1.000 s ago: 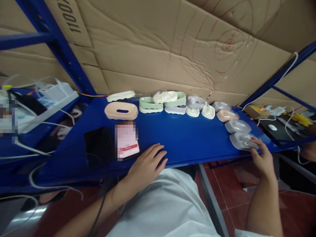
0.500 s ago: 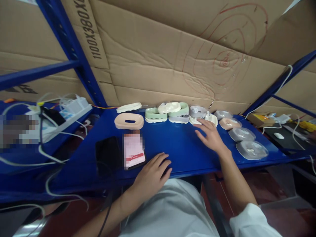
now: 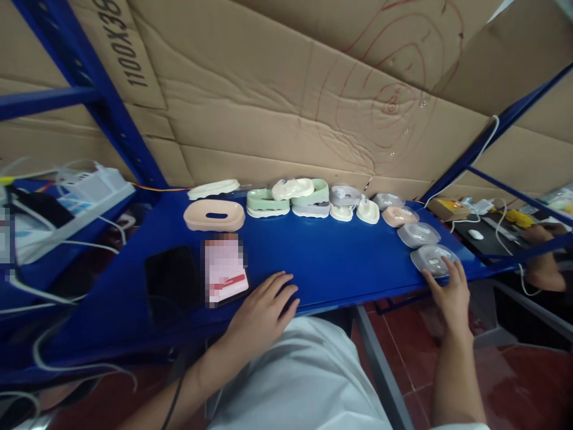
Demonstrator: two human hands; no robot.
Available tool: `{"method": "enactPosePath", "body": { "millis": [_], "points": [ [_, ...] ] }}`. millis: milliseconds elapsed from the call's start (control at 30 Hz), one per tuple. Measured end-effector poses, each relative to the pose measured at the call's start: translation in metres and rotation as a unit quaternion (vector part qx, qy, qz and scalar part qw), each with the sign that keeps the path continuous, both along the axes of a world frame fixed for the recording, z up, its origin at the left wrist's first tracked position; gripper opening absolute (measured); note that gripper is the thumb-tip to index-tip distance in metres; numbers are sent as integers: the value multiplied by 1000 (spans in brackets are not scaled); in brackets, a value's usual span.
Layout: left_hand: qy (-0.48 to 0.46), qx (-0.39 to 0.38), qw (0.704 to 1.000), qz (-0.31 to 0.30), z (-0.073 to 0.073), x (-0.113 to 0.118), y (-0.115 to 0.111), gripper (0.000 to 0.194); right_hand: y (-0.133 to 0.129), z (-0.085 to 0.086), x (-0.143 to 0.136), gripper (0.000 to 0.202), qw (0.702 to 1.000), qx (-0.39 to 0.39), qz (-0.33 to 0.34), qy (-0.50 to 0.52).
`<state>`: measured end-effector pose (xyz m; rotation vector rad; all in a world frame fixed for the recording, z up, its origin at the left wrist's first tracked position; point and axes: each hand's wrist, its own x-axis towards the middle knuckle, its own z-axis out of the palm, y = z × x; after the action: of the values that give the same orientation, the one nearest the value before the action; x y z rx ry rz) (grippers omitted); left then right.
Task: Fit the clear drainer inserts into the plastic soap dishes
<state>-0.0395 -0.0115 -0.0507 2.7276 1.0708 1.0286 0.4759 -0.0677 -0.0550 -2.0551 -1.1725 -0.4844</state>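
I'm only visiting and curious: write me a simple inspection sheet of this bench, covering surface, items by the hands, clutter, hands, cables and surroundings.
Surface: blue table, with things along its back and both sides.
Items by the hands: nearest translucent dish at the right; three more dishes behind it, one peach.
Clutter: lit-screen device and flat black object at the left; large peach tray behind them.
Hands: left hand lies at the front edge, fingers spread; right hand is at the nearest dish, contact unclear.
Cables: white cable at far left; another along the right frame.
Surroundings: cardboard behind; a co-worker's arm at far right.
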Motion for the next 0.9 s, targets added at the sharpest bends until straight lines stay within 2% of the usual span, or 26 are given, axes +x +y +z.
{"method": "enactPosePath", "body": {
  "millis": [100, 167, 233, 300, 367, 433, 533, 600, 667, 733, 900],
  "points": [
    [1, -4, 1000, 5, 1, 0, 0, 21, -5, -13, 2, 87, 996, 86, -25, 28],
    [5, -3, 1000, 8, 1, 1, 0, 22, -5, -15, -2, 85, 987, 148, -37, 43],
    [9, -2, 1000, 7, 2, 1, -1, 22, 2, -9, -2, 83, 979, 195, -28, 42],
    [8, -2, 1000, 6, 3, 1, -1, 22, 21, 7, 1, 83, 977, 210, -3, 31],
    [4, -4, 1000, 6, 3, 1, -1, 21, 55, 32, 7, 83, 978, 206, 30, 19],
    [-1, -1, 1000, 6, 2, 1, -1, 22, 103, 62, 11, 78, 979, 193, 66, 10],
    [-4, 10, 1000, 1, 1, 0, -1, 22, 178, 100, 11, 70, 992, 90, 84, -7],
    [-5, 18, 1000, 2, 0, 0, -1, 21, 216, 112, 7, 68, 995, 34, 89, -11],
    [-4, 25, 1000, 9, 0, 1, -1, 22, 240, 112, 2, 63, 995, 6, 100, -9],
    [3, 25, 1000, 12, 0, 1, -1, 22, 251, 105, -2, 58, 994, -12, 111, -8],
    [7, 19, 1000, 7, 0, 1, -1, 22, 249, 89, -6, 61, 988, -45, 146, -20]
  ]
}}
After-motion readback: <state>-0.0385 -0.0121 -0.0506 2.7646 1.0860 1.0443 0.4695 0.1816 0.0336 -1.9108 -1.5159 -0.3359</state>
